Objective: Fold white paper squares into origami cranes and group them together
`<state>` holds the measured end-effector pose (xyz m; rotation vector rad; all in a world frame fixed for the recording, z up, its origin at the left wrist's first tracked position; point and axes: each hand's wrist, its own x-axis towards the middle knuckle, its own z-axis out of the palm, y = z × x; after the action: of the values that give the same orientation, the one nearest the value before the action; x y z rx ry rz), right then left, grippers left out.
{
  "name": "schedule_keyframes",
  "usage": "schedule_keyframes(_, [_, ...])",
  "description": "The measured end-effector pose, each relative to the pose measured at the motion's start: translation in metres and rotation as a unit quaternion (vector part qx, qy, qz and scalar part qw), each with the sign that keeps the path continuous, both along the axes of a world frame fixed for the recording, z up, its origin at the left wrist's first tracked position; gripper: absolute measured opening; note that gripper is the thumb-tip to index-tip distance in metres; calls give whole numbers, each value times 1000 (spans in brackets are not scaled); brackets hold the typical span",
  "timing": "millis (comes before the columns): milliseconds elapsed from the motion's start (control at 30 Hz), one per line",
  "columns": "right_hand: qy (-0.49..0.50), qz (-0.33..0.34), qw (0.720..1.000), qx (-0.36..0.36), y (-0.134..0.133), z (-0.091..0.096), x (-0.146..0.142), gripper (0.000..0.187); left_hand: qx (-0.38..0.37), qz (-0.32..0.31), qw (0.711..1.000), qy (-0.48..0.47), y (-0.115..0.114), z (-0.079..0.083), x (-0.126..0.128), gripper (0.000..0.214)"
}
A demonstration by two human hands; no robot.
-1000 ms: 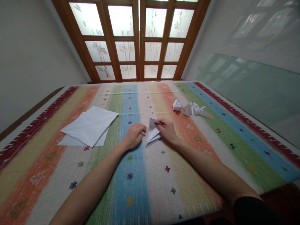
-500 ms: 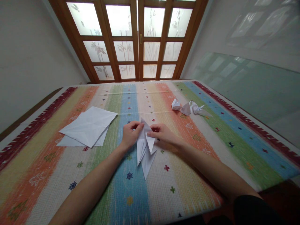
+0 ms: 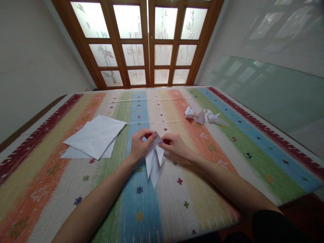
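Note:
Between my hands, above the striped tablecloth (image 3: pixel 174 202), is a folded piece of white paper (image 3: pixel 155 168) with several long pointed flaps hanging toward me. My left hand (image 3: pixel 140 143) pinches its top left edge between thumb and fingers. From the other side, my right hand (image 3: pixel 174 143) grips the upper right flap, thumb in front. The fingertips behind the paper are partly hidden. To the left of my left hand lie creased white paper sheets (image 3: pixel 97 136), stacked askew.
Small folded white paper pieces (image 3: pixel 201 115) sit at the right rear of the table. Wooden doors with frosted panes (image 3: pixel 136 55) stand beyond the far edge. A pale glass panel (image 3: pixel 268 91) runs along the right wall.
The folded paper has shifted slightly left and its lower points have drawn up a little. Both hands keep their pinch on it. The sheets and small pieces stay put.

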<state>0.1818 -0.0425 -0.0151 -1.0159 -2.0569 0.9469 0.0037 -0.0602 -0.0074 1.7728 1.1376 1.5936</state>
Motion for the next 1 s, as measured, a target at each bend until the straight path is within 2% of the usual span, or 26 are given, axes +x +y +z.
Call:
schedule_keyframes(167, [-21, 10, 998, 55, -1, 2, 1, 11, -8, 10, 1000, 19, -2, 2, 0, 25])
schedule_keyframes(400, [-39, 30, 993, 110, -2, 7, 4, 10, -41, 17, 998, -35, -3, 0, 1, 20])
schedule_keyframes(567, [-47, 53, 993, 98, -2, 8, 4, 10, -25, 22, 999, -40, -1, 0, 2, 14])
schedule_keyframes(800, [-36, 69, 995, 57, 0, 8, 6, 9, -62, 26, 997, -32, -3, 4, 0, 20])
schedule_keyframes(1000, [-41, 72, 992, 94, 1, 8, 8, 11, -56, 14, 998, -35, -6, 6, 1, 25])
